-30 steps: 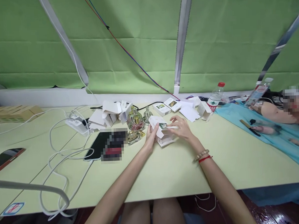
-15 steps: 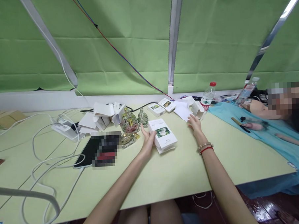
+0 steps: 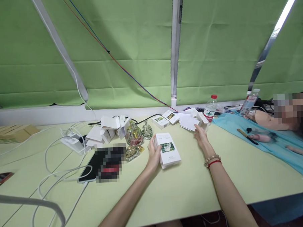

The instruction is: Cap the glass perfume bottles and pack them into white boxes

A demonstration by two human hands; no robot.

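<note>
White card forms the printed box [image 3: 167, 149] gripped by the left hand [image 3: 154, 153]: thumb over the flower-printed panel, fingers along the far side. The box is positioned in front of the body, over the table [image 3: 189, 182], panel up. Its contents are not shown, and the closure of its near end cannot be made out.

The right hand [image 3: 201, 138] is extended with fingers slightly bent, fingertips at the edge of the white sheets [image 3: 188, 121]. Whether anything is pinched cannot be told.

Progress, as judged from the layout: partial. Two smaller-looking boxes, a green-pictured box [image 3: 161, 121] and a brown-pictured box [image 3: 171, 116], are laid flat beyond the held one and appear closed. Several glass bottles [image 3: 147, 131] are seen unboxed to the left, most upright, with a gold-capped bottle [image 3: 133, 152] tipped over in front. Loose white cartons [image 3: 110, 123] are heaped behind and left of these, apparently unfilled.

Farther out, a red-capped water bottle [image 3: 210, 109] is noted at right, near a blue cloth [image 3: 224, 122]; at left, a dark-screened device [image 3: 93, 166] and tan cartons [image 3: 13, 133].
</note>
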